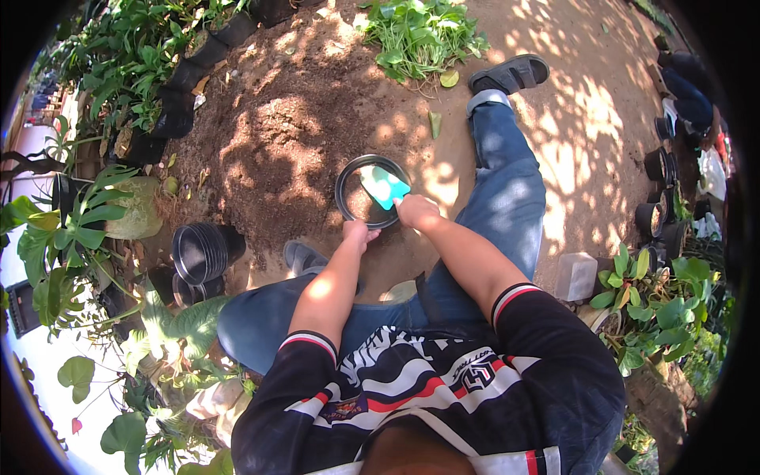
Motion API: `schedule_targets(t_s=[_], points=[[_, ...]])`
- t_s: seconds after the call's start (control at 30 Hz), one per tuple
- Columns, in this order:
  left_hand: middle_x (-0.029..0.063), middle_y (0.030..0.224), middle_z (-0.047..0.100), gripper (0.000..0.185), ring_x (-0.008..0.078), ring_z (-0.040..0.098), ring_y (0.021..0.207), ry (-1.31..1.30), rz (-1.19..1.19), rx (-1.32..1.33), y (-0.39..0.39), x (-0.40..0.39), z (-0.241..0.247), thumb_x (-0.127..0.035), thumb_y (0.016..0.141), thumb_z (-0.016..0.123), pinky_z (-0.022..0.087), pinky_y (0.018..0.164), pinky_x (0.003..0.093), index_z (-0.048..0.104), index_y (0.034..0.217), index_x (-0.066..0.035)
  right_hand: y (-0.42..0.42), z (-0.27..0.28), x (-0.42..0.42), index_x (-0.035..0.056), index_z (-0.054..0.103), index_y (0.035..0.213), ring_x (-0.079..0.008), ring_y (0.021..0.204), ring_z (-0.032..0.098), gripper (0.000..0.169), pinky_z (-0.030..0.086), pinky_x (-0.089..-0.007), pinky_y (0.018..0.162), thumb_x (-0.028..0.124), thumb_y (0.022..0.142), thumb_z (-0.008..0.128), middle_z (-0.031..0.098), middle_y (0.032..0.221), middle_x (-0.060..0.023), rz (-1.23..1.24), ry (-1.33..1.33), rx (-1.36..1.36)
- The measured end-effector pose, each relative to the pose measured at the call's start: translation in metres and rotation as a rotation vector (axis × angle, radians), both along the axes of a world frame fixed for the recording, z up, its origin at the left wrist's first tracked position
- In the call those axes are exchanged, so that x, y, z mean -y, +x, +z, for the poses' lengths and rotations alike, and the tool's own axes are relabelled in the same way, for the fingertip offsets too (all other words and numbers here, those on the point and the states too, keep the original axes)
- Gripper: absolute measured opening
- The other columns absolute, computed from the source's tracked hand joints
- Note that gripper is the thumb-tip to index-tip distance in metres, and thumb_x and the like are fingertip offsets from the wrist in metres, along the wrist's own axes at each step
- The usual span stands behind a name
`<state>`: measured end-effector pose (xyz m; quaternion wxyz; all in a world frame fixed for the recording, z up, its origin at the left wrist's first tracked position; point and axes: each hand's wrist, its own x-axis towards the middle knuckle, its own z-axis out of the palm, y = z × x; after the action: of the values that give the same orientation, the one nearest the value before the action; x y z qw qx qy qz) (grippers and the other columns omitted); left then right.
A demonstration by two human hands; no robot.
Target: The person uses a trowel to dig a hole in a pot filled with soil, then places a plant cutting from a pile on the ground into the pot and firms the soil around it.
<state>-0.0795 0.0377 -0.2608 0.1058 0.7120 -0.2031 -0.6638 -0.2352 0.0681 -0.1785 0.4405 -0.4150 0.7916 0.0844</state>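
Note:
A round black plastic plant pot (pixel 339 193) stands between my legs at the edge of a spread of dark soil (pixel 285 136). My left hand (pixel 358 236) grips its near rim. My right hand (pixel 417 212) holds a turquoise hand trowel (pixel 385 185) by its handle, which my fingers mostly hide. The trowel's blade lies over the pot's opening, pointing away to the upper left. Brown soil (pixel 360 200) shows inside the pot beside the blade; its depth is hard to tell.
A heap of cut leafy plants (pixel 415 41) lies ahead. Nested black pots (pixel 202 252) sit by my left leg. Planted black bags (pixel 178 110) line the left. To the right are a clear plastic container (pixel 576 276), more pots (pixel 650 218) and another person (pixel 686 98).

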Motion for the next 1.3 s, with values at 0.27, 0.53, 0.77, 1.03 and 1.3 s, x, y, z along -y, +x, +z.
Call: schedule_targets(t_s=[0.27,0.53,0.77,1.03,1.3], points=[[0.0182,0.089,0.061,0.03,0.0249,0.064,0.066,0.046,0.026,-0.128,-0.005,-0.007,0.009,-0.002,0.089,0.025,0.056,0.055,0.0297,0.046,0.108,0.007,0.002,0.013,-0.005,0.0055,0.062,0.1,-0.0292,0.096,0.059,0.047,0.046,-0.0408,0.081,0.04,0.093,0.031,0.062,0.1,-0.0144,0.109,-0.065,-0.009],[0.0221,0.109,0.053,0.033,0.0316,0.058,0.091,0.143,0.166,-0.463,0.002,-0.007,-0.009,-0.006,0.092,0.023,0.054,0.075,0.0376,0.042,0.116,0.005,0.004,0.002,0.005,0.0069,0.063,0.101,-0.0271,0.096,0.06,0.046,0.047,-0.0389,0.081,0.04,0.093,0.031,0.061,0.105,-0.0121,0.162,-0.062,-0.025],[0.0235,0.112,0.05,0.033,0.0335,0.055,0.097,0.158,0.233,-0.478,-0.001,-0.011,-0.004,-0.005,0.092,0.022,0.052,0.082,0.0396,0.037,0.118,0.008,-0.016,0.012,0.005,0.003,0.061,0.1,-0.0326,0.094,0.06,0.051,0.045,-0.0424,0.082,0.044,0.092,0.033,0.063,0.098,-0.0152,0.011,0.021,-0.009],[0.0236,0.109,0.052,0.033,0.0328,0.058,0.092,0.166,0.165,-0.397,-0.003,-0.01,-0.011,-0.006,0.092,0.022,0.053,0.08,0.0386,0.037,0.119,0.007,-0.004,0.011,0.011,0.0052,0.062,0.102,-0.0292,0.097,0.059,0.049,0.046,-0.0399,0.082,0.043,0.091,0.034,0.062,0.103,-0.0138,-0.007,0.029,-0.027],[0.0189,0.097,0.058,0.033,0.0283,0.062,0.077,0.003,0.055,0.028,-0.007,-0.001,-0.001,-0.019,0.093,0.03,0.056,0.062,0.0359,0.039,0.116,0.003,-0.008,0.002,-0.001,0.0041,0.062,0.102,-0.0305,0.099,0.058,0.05,0.045,-0.0399,0.083,0.043,0.091,0.033,0.062,0.104,-0.0143,-0.012,0.008,-0.035]])
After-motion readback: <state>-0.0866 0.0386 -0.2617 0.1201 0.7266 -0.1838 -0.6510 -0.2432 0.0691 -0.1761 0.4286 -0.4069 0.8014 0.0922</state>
